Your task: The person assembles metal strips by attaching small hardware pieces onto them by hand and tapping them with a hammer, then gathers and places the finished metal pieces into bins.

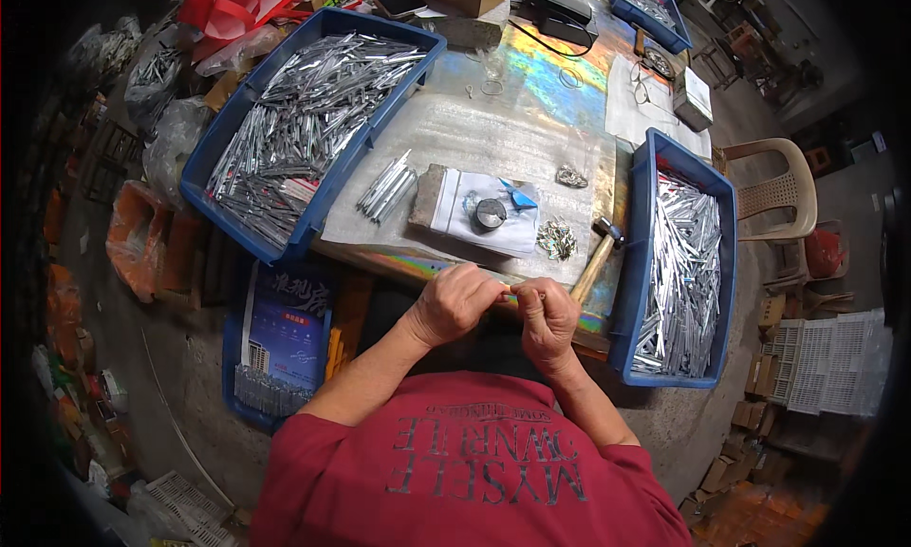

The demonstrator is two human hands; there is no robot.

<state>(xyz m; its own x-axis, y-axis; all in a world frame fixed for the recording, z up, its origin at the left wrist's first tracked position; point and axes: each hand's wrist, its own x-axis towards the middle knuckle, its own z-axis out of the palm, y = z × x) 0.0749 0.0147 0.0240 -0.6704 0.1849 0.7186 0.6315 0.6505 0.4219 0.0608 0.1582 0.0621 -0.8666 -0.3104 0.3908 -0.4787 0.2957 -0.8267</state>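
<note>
My left hand (457, 302) and my right hand (548, 321) meet just in front of the table's near edge, both with fingers pinched closed. Between the fingertips a sliver of something thin and pale shows; its kind is too small to tell. Ahead of them a block (430, 198) carries a white sheet (459, 215), a small round dark container (490, 215) and a blue pointed piece (519, 197). A heap of small shiny metal parts (557, 240) lies to its right. The hammer (596, 264) rests near my right hand. A bundle of slim metal strips (387, 187) lies left of the block.
Blue bins full of slim metal pieces stand left (193, 174) and right (723, 291). Another blue bin (685, 39) is at the far right. Below the table's left side is a blue crate (231, 371). A plastic chair (795, 188) stands right; eyeglasses (643, 93) lie on the table.
</note>
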